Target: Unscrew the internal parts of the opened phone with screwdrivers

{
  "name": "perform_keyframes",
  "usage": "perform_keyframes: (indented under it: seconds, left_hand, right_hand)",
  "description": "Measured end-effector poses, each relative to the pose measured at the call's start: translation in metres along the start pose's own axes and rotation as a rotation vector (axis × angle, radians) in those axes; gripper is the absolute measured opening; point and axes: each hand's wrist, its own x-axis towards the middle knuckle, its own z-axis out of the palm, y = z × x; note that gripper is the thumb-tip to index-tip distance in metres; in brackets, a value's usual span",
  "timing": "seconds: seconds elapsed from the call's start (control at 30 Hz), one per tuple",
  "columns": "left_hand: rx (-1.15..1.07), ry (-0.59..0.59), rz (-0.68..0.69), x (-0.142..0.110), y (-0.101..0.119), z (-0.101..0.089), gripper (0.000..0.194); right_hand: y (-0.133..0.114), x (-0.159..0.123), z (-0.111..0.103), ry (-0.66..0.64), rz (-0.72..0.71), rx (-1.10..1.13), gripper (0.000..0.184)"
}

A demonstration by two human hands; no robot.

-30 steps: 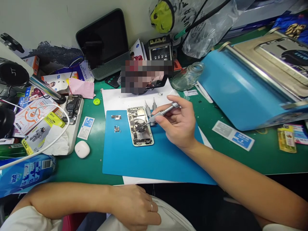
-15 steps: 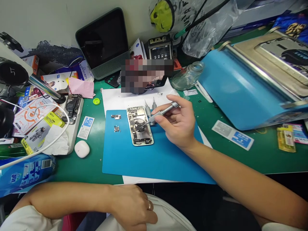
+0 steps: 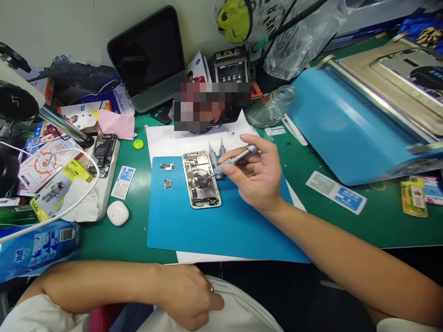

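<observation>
My right hand (image 3: 261,177) is closed around a grey precision screwdriver (image 3: 237,160). Its tip reaches down to the middle of an opened phone (image 3: 203,196), by a round black part inside the housing. The phone lies on a blue mat (image 3: 187,230) with its inner components exposed. Just beyond my right hand, two more grey screwdrivers (image 3: 212,155) stand with their tips up. Left of the phone, two small metal phone parts (image 3: 167,167) (image 3: 168,184) lie on the mat. My left hand (image 3: 188,295) rests over my lap, its fingers curled in and partly hidden.
Behind the mat, a pixelated screen (image 3: 211,106) stands on white paper, with a glass jar (image 3: 272,108) beside it. A blue machine (image 3: 321,129) occupies the right. Boxes, a white cable (image 3: 95,184), another opened phone (image 3: 104,154) and a white earbud case (image 3: 118,213) lie left.
The view has shifted very slightly. My right hand and the screwdriver keep nearly the same pose at the phone. The fingers of my left hand have shifted a little on my lap.
</observation>
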Motion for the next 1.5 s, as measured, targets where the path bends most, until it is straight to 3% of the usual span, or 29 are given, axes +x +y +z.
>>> perform_keyframes:
  seconds: [0.17, 0.43, 0.57, 0.67, 0.8, 0.83, 0.93, 1.0, 1.2, 1.5]
  left_hand:
    - [0.025, 0.02, 0.048, 0.002, 0.0, -0.007, 0.014]
    - [0.134, -0.011, 0.083, 0.001, -0.001, 0.002, 0.009]
    - [0.199, 0.179, 0.176, -0.003, 0.014, -0.011, 0.008]
    - [0.264, 0.338, 0.178, -0.004, 0.02, -0.027, 0.022]
    - [0.471, 0.511, -0.051, -0.005, 0.012, -0.04, 0.021]
    - [0.527, 0.52, -0.151, -0.006, 0.01, -0.04, 0.03]
    - [0.614, 0.433, -0.441, -0.006, 0.005, -0.035, 0.075]
    - [0.62, 0.366, -0.542, -0.005, 0.004, -0.03, 0.088]
    - [0.611, 0.333, -0.604, -0.005, 0.006, -0.025, 0.087]
    - [0.619, 0.328, -0.58, -0.004, 0.002, -0.025, 0.078]
  right_hand:
    - [-0.001, 0.0, 0.0, -0.007, 0.0, -0.004, 0.05]
    - [0.0, 0.0, -0.002, -0.017, -0.011, 0.014, 0.051]
    - [0.0, 0.0, -0.001, -0.018, -0.003, 0.009, 0.051]
    - [0.0, -0.002, 0.0, -0.011, -0.004, 0.006, 0.051]
    - [0.0, -0.005, 0.001, -0.014, -0.037, -0.003, 0.052]
    - [-0.001, -0.006, 0.002, -0.023, -0.048, -0.011, 0.052]
    - [-0.004, -0.008, 0.003, -0.078, -0.114, -0.028, 0.056]
    - [-0.006, -0.01, 0.003, -0.122, -0.164, -0.032, 0.056]
    - [-0.01, -0.015, -0.001, -0.235, -0.259, -0.042, 0.058]
    - [-0.008, -0.015, -0.001, -0.364, -0.307, -0.064, 0.058]
